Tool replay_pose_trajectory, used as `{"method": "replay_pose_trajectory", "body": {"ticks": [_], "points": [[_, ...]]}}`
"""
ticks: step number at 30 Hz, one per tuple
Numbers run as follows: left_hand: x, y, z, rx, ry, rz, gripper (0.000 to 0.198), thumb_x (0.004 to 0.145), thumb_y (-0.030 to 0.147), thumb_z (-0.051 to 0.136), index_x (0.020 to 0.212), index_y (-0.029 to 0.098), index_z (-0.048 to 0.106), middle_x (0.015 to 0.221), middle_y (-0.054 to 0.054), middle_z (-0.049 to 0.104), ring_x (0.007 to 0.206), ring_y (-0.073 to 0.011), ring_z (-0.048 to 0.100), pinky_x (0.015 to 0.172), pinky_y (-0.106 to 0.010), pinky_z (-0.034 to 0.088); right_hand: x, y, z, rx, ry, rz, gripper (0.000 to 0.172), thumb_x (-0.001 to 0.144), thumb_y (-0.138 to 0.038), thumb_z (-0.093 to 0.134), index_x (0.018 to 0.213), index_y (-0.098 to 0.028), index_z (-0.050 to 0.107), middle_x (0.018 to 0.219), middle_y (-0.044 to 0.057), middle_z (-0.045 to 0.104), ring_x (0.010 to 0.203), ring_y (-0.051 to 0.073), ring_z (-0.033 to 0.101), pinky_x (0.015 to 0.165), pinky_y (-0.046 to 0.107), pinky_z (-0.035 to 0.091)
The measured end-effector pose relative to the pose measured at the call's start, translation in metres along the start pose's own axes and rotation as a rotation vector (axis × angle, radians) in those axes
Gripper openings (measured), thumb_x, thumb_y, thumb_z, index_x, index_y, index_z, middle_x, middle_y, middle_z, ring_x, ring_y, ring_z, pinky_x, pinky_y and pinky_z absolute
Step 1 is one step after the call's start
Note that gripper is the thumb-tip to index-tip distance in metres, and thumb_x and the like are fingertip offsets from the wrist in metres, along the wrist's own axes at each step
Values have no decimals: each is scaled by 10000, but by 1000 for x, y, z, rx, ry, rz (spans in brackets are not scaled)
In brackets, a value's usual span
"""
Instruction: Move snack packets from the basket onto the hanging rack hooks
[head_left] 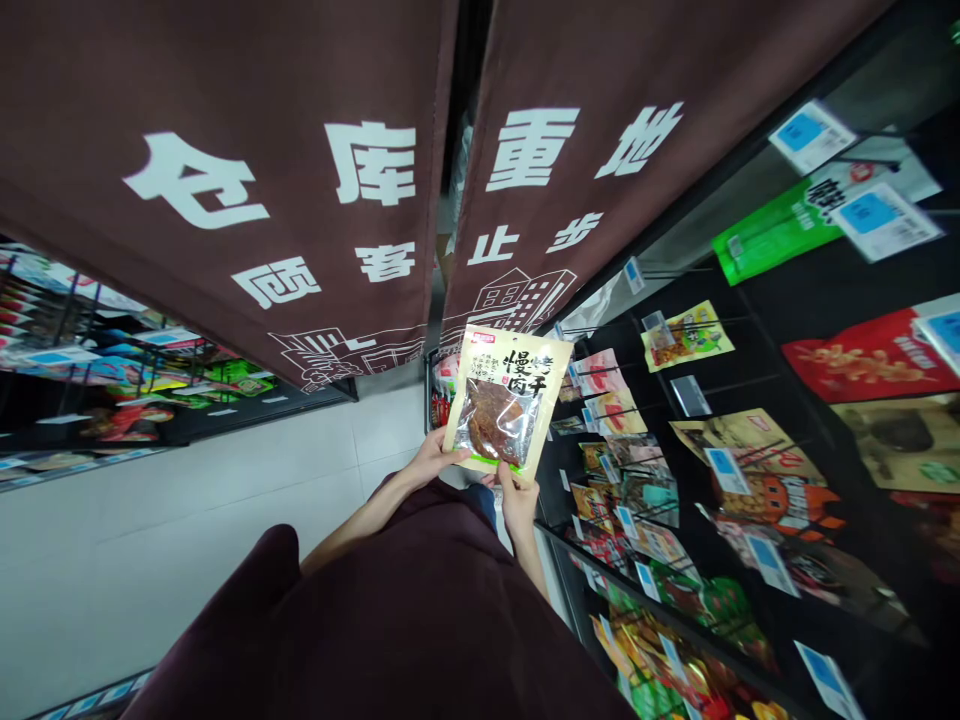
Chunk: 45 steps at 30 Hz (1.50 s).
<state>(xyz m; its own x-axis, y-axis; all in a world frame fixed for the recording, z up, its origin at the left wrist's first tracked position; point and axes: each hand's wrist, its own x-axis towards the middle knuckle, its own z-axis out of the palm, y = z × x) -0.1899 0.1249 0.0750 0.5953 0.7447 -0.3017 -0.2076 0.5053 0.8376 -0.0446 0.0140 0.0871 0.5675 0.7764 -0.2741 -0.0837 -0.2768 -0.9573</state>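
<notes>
A cream-coloured bag of dried meat [501, 412] is held up in front of my body, its printed front and clear window facing me. Brown meat shows through the window, and a green strip runs along the lower part. My left hand [433, 456] grips the lower left corner, thumb lying on the front. At the lower right edge my right hand [517, 496] pinches the bag between thumb and fingers. Most of the fingers of both hands are hidden behind the bag.
A brown curtain [375, 60] with white lettering hangs ahead, split down the middle. On the right, a black rack [757, 350] holds hanging snack bags and blue-and-white price tags. Another stocked shelf [112, 360] stands at left, beyond the pale tiled floor [225, 540].
</notes>
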Motion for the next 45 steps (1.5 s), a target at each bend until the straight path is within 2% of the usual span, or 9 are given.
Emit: {"method": "replay_pose_trajectory", "body": {"ticks": [11, 18, 45], "points": [[-1, 5, -3, 25, 7, 19, 524, 633, 361, 873, 999, 82, 621, 863, -56, 664, 725, -152, 588, 654, -236, 474, 0, -6, 8, 25, 31, 29, 468, 775, -540, 689, 557, -126, 696, 559, 79, 692, 521, 177, 626, 596, 279, 526], [0, 8, -3, 43, 15, 19, 518, 625, 391, 871, 969, 93, 623, 860, -56, 666, 728, -163, 592, 657, -245, 471, 0, -7, 7, -9, 9, 6, 489, 834, -534, 634, 583, -120, 700, 588, 83, 701, 538, 178, 619, 606, 285, 522], [8, 9, -3, 51, 36, 19, 509, 602, 380, 878, 945, 99, 628, 819, -34, 648, 706, -148, 572, 640, -234, 458, 9, -13, 10, -42, 12, 16, 493, 829, -558, 605, 545, -166, 694, 560, 65, 694, 522, 177, 636, 611, 293, 534]]}}
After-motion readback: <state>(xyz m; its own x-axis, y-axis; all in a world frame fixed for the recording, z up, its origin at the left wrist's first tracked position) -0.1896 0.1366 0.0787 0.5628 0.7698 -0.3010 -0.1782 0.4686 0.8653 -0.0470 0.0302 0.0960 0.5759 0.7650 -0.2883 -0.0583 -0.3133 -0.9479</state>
